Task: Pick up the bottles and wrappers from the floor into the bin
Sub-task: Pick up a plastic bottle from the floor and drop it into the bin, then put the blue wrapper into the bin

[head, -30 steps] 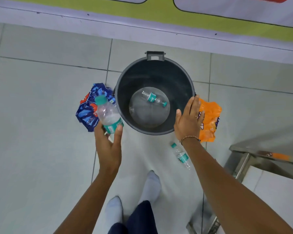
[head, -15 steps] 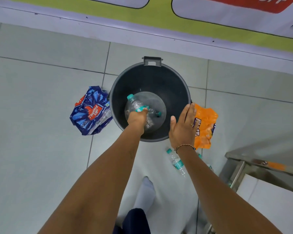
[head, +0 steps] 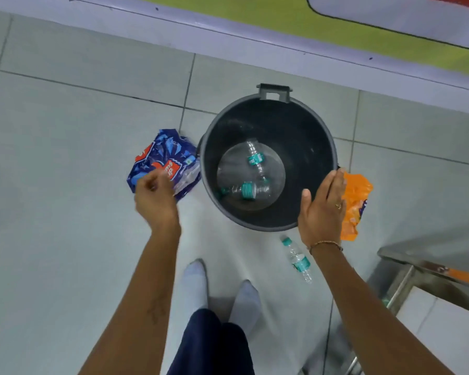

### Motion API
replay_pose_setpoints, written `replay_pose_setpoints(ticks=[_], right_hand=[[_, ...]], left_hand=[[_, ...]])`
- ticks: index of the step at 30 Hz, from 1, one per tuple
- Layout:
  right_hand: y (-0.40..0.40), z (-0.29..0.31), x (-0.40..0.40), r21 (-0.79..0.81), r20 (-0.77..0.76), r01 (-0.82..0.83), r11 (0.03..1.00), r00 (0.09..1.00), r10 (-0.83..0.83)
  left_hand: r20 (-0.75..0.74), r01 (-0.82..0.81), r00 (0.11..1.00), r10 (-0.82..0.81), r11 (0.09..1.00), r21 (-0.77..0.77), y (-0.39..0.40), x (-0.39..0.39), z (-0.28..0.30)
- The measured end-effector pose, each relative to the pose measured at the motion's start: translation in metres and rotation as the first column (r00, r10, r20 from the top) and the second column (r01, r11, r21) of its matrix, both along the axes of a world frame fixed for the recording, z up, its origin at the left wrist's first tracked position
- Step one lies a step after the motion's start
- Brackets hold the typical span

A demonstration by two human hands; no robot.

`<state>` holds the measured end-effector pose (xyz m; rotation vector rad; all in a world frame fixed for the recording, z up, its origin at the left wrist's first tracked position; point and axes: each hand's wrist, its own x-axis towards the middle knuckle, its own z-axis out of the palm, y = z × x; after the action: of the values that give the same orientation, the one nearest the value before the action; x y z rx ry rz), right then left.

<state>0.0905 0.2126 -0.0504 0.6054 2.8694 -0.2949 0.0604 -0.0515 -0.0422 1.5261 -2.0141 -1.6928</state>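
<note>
Head view: left hand [head: 154, 197], fingers loosely curled and blurred, empty, over blue wrapper [head: 161, 162] left of centre; right hand [head: 322, 209] spread flat against bin [head: 322, 136] rim, probably steadying it.

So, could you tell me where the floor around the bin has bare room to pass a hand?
Bare tiles lie left of the blue wrapper and between bin and wall. It is crowded at the bin's right, where the right hand, orange wrapper and bottle sit.
</note>
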Motion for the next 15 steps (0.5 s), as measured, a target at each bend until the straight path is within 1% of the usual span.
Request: replay_pose_setpoints(ticks=[1,2,3,4,6,7,8,9,11,13,15], right_hand=[[-0.001,-0.001,0.000,0.004,-0.002,0.005,1.000,1.000,-0.005],[-0.001,-0.002,0.000,0.012,-0.008,0.005,1.000,1.000,-0.005],[0.000,-0.002,0.001,0.016,-0.019,0.001,1.000,1.000,0.000],[0.000,-0.003,0.002,0.009,-0.037,-0.004,1.000,0.999,0.005],[0.001,-0.008,0.001,-0.023,-0.080,-0.006,1.000,0.997,0.005],[0.002,-0.008,0.002,-0.032,-0.099,-0.010,0.999,0.995,0.007],[0.002,-0.009,0.002,-0.036,-0.114,-0.014,0.999,0.993,0.010],[0.002,-0.010,0.003,-0.043,-0.130,-0.018,0.999,0.991,0.012],[0.002,-0.015,0.003,-0.075,-0.160,-0.013,0.997,0.987,0.001],[0.000,-0.016,0.004,-0.109,-0.187,-0.011,0.994,0.982,-0.010],[0.000,-0.016,0.003,-0.098,-0.189,-0.006,0.995,0.982,-0.013]], left_hand=[[0.156,0.015,0.988,-0.004,0.997,-0.071,-0.023,0.004,-0.024],[0.314,0.052,0.949,-0.026,0.996,-0.073,-0.041,0.007,-0.047],[0.447,0.062,0.893,-0.050,0.998,-0.013,-0.056,0.009,-0.071],[0.549,0.061,0.832,-0.083,0.996,0.058,-0.069,0.010,-0.093],[0.667,0.087,0.724,-0.172,0.983,0.159,-0.091,0.008,-0.134],[0.683,0.110,0.698,-0.215,0.975,0.194,-0.098,0.007,-0.148],[0.672,0.128,0.698,-0.248,0.966,0.224,-0.103,0.007,-0.164],[0.640,0.099,0.729,-0.245,0.962,0.255,-0.107,0.006,-0.177],[0.598,-0.006,0.781,-0.179,0.956,0.295,-0.104,0.004,-0.204],[0.568,-0.041,0.810,-0.150,0.950,0.309,-0.097,0.002,-0.212],[0.510,-0.072,0.851,-0.125,0.934,0.349,-0.085,0.001,-0.211]])
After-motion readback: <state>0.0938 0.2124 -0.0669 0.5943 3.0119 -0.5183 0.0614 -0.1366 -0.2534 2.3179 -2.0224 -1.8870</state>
